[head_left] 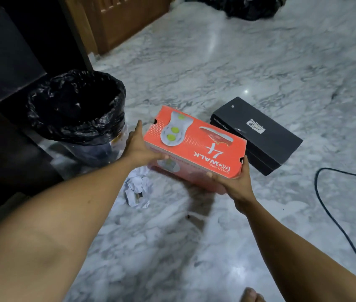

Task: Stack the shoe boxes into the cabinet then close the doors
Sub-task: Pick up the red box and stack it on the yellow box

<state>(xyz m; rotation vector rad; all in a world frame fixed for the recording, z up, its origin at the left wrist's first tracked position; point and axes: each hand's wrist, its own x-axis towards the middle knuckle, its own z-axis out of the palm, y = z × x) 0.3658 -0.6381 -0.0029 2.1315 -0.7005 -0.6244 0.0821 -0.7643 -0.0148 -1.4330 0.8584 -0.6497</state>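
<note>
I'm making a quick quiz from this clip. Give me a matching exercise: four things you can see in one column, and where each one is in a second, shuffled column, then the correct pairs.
Column 1
1. orange shoe box
2. black shoe box
3. crumpled paper
4. black cable

Column 2
A. lying on the floor at the far right
B. held between the left hand and right hand
C. on the floor in front of the lined bin
D. resting on the floor behind the held box

Pairs: 1-B, 2-D, 3-C, 4-A
</note>
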